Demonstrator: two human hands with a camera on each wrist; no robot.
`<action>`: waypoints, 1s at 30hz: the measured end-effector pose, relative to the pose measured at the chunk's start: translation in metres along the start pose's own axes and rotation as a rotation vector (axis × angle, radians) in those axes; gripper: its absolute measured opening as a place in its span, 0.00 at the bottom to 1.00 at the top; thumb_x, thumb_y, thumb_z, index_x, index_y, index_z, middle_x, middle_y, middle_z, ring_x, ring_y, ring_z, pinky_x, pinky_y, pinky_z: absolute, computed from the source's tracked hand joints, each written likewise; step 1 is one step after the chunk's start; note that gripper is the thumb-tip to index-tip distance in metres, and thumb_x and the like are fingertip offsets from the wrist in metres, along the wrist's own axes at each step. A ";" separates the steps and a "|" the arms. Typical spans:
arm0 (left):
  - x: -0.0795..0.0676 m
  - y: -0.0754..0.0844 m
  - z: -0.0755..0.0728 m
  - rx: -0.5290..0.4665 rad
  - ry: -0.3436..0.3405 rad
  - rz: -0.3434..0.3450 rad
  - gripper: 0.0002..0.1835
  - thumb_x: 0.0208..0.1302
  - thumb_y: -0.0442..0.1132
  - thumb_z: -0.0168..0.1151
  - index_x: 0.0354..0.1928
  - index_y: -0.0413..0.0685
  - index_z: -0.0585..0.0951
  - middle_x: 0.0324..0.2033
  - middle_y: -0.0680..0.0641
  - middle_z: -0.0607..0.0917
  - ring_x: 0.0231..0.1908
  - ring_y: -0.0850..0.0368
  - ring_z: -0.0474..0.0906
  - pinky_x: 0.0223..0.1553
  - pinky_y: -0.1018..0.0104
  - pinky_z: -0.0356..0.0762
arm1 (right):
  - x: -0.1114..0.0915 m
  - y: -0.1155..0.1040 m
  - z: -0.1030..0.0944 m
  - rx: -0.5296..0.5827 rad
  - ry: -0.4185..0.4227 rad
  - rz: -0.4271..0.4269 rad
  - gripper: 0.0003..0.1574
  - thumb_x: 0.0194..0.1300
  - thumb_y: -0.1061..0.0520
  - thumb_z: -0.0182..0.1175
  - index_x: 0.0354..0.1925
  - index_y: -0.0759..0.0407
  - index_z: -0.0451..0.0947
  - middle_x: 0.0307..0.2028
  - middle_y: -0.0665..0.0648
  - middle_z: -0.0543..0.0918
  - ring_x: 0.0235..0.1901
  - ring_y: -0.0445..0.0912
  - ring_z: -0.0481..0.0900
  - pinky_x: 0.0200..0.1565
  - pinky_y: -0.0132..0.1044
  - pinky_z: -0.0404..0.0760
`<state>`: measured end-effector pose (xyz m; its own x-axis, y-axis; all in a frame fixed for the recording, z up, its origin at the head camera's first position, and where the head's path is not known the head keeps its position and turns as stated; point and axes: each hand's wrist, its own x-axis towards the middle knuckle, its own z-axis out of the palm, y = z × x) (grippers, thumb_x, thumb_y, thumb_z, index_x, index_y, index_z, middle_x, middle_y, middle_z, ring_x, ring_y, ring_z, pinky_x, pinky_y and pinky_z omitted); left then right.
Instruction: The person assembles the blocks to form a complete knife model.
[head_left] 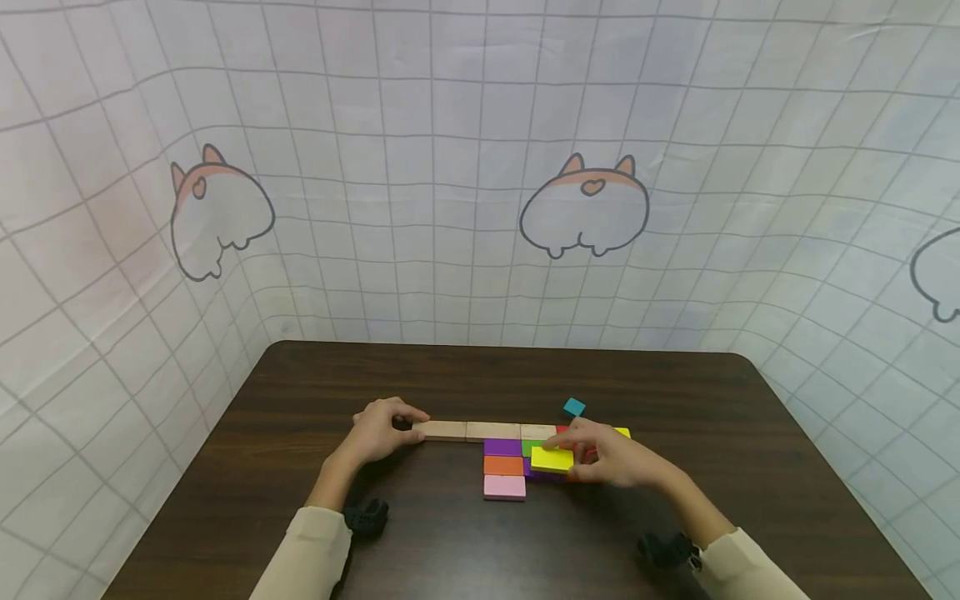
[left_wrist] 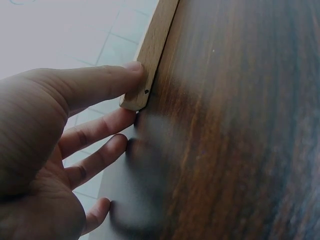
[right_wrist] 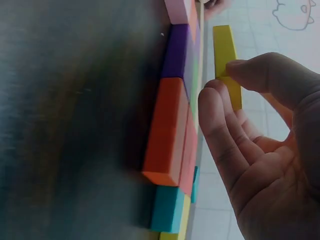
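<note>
At the left end of a row of plain wooden blocks (head_left: 444,430), my left hand (head_left: 381,431) holds the end block (left_wrist: 150,55) with the thumb on its near side and a finger at its end. The other fingers are spread along the table. My right hand (head_left: 611,454) pinches a yellow block (head_left: 552,459) between thumb and fingers. In the right wrist view this yellow block (right_wrist: 226,55) is raised over the coloured blocks. Under and beside it lie a green block (head_left: 528,447), a purple block (head_left: 502,447), an orange block (head_left: 503,466) and a pink block (head_left: 504,487).
A small blue block (head_left: 574,407) lies apart behind the row. Toward the right wrist sit an orange block (right_wrist: 162,130) and a teal block (right_wrist: 167,207). All stand on a dark wooden table (head_left: 420,533), with a white gridded cloth (head_left: 420,183) hanging behind.
</note>
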<state>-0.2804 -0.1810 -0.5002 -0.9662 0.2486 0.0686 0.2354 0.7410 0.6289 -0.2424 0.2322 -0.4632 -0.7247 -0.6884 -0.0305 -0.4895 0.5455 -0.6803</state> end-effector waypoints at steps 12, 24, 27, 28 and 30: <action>0.000 0.000 -0.002 -0.011 0.004 -0.001 0.12 0.58 0.46 0.77 0.45 0.67 0.91 0.37 0.60 0.84 0.43 0.58 0.76 0.49 0.47 0.57 | -0.017 0.000 0.014 0.099 -0.048 -0.024 0.26 0.68 0.61 0.66 0.64 0.51 0.80 0.43 0.54 0.76 0.33 0.39 0.77 0.40 0.32 0.81; -0.002 0.001 -0.001 -0.008 0.009 0.011 0.12 0.59 0.45 0.76 0.45 0.65 0.91 0.38 0.59 0.85 0.43 0.58 0.77 0.52 0.42 0.58 | -0.015 -0.004 0.020 0.069 -0.046 -0.017 0.24 0.66 0.65 0.64 0.59 0.51 0.83 0.40 0.55 0.76 0.32 0.38 0.75 0.38 0.31 0.80; -0.002 0.002 -0.001 -0.012 0.010 0.009 0.12 0.59 0.45 0.77 0.45 0.65 0.91 0.37 0.59 0.85 0.43 0.58 0.77 0.51 0.44 0.58 | -0.014 -0.007 0.021 0.071 -0.040 -0.002 0.23 0.65 0.64 0.66 0.57 0.51 0.84 0.40 0.55 0.76 0.33 0.39 0.76 0.39 0.31 0.81; -0.002 0.002 -0.001 -0.013 0.011 0.008 0.12 0.59 0.45 0.77 0.45 0.65 0.91 0.37 0.59 0.85 0.43 0.58 0.77 0.51 0.44 0.58 | -0.014 -0.008 0.021 0.071 -0.037 0.002 0.22 0.65 0.64 0.66 0.57 0.51 0.84 0.40 0.55 0.77 0.34 0.39 0.76 0.39 0.31 0.81; -0.002 0.001 -0.001 -0.014 0.012 0.007 0.12 0.59 0.45 0.77 0.45 0.65 0.91 0.37 0.59 0.85 0.43 0.58 0.77 0.50 0.44 0.58 | -0.014 -0.009 0.022 0.067 -0.032 0.013 0.22 0.64 0.64 0.67 0.56 0.51 0.84 0.40 0.55 0.77 0.34 0.39 0.76 0.39 0.31 0.81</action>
<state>-0.2784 -0.1809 -0.4987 -0.9658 0.2462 0.0820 0.2405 0.7308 0.6388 -0.2175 0.2261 -0.4724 -0.7141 -0.6973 -0.0623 -0.4463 0.5220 -0.7268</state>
